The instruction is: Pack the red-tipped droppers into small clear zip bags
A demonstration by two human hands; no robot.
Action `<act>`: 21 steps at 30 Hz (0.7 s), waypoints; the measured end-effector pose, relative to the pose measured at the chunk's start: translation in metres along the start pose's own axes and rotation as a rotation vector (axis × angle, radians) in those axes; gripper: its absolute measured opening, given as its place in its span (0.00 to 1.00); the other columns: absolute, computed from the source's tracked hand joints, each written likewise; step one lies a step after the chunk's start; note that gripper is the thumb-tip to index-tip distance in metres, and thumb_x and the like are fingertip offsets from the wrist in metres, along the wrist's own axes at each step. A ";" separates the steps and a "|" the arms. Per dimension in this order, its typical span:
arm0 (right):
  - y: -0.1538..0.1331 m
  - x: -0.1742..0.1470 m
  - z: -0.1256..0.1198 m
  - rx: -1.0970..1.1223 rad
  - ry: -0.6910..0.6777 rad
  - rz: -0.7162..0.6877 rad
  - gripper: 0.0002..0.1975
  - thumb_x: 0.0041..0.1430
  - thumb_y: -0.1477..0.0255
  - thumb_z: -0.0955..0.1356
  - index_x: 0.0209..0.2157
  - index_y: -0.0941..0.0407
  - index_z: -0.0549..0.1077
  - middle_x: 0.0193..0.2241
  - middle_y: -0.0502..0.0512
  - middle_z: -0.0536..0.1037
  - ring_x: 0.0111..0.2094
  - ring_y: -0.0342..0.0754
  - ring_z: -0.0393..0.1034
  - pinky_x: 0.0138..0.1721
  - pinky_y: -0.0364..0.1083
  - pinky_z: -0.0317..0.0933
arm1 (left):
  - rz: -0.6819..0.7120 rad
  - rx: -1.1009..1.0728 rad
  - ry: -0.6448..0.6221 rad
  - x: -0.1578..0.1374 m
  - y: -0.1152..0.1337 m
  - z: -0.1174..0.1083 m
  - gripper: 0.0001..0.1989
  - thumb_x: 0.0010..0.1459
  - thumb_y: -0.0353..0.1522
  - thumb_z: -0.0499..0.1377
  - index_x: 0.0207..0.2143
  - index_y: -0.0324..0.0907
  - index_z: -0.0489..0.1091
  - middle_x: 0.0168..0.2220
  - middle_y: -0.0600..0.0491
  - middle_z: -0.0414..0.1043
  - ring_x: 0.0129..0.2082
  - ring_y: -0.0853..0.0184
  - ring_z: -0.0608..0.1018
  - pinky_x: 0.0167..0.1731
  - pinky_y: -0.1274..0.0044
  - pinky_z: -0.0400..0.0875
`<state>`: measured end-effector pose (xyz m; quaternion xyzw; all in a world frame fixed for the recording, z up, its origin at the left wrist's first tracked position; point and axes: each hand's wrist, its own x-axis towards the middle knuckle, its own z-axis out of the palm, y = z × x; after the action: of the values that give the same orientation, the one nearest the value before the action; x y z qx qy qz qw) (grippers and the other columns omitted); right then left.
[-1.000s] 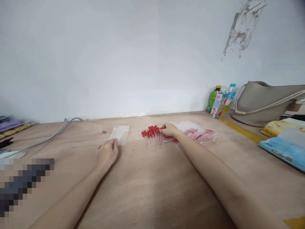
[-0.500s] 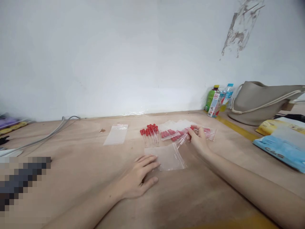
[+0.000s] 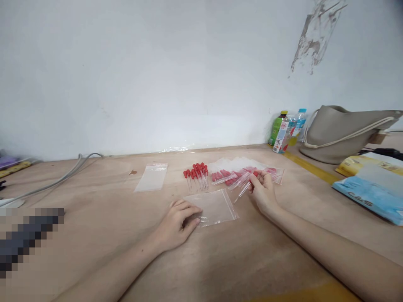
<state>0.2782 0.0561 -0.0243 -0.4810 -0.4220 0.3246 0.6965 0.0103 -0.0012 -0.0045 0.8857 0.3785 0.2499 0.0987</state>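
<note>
My left hand [image 3: 180, 222] is closed on the left edge of a clear zip bag [image 3: 217, 207], thumb in front and fingers over the plastic. The bag lies flat on the table. My right hand [image 3: 263, 193] pinches a dropper [image 3: 243, 191] near its red bulb, with its clear tube slanting down to the left. Beneath and behind that hand are filled clear bags [image 3: 223, 176] with red-bulbed droppers inside. A loose cluster of red-bulbed droppers [image 3: 197, 174] lies behind the flat bag. Farther left is a stack of small zip bags [image 3: 151, 178].
Drink bottles [image 3: 281, 133] stand by the wall at the back right, beside a grey bag [image 3: 340, 134] with a cord. A blue tissue pack [image 3: 367, 199] lies at the right. Grey cables [image 3: 71, 170] run along the left side of the wooden table [image 3: 201, 268].
My left hand has moved slightly left, and the flat bag has shifted with it. My right hand has drawn the dropper a little toward me, so its tube shows more clearly.
</note>
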 end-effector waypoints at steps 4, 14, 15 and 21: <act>-0.001 -0.004 0.003 0.033 -0.031 0.009 0.16 0.47 0.62 0.66 0.35 0.52 0.57 0.22 0.44 0.64 0.18 0.38 0.59 0.19 0.40 0.55 | 0.002 -0.092 -0.017 -0.001 -0.001 0.001 0.14 0.58 0.32 0.51 0.45 0.43 0.68 0.41 0.48 0.68 0.40 0.65 0.71 0.42 0.71 0.67; -0.006 -0.015 0.009 0.132 -0.174 0.187 0.20 0.40 0.62 0.69 0.33 0.53 0.57 0.21 0.43 0.68 0.20 0.41 0.66 0.24 0.43 0.62 | -0.027 -0.042 -0.033 -0.002 -0.002 0.003 0.17 0.58 0.34 0.51 0.50 0.44 0.63 0.49 0.48 0.64 0.48 0.63 0.68 0.49 0.70 0.63; -0.007 -0.016 0.009 0.131 -0.225 0.235 0.20 0.40 0.63 0.70 0.33 0.53 0.58 0.21 0.43 0.68 0.21 0.41 0.67 0.25 0.43 0.63 | -0.040 -0.029 -0.036 -0.002 -0.002 0.002 0.18 0.58 0.35 0.52 0.51 0.44 0.62 0.51 0.48 0.63 0.50 0.62 0.67 0.50 0.69 0.63; -0.015 -0.017 0.001 -0.082 -0.779 0.283 0.16 0.38 0.66 0.72 0.28 0.57 0.63 0.19 0.43 0.68 0.20 0.37 0.62 0.23 0.39 0.56 | -0.053 -0.001 -0.068 -0.001 0.000 0.000 0.23 0.57 0.37 0.53 0.55 0.46 0.57 0.55 0.49 0.60 0.54 0.61 0.63 0.53 0.66 0.59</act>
<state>0.2709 0.0368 -0.0146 -0.4030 -0.5964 0.5576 0.4135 0.0101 -0.0018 -0.0048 0.8835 0.3979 0.2170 0.1187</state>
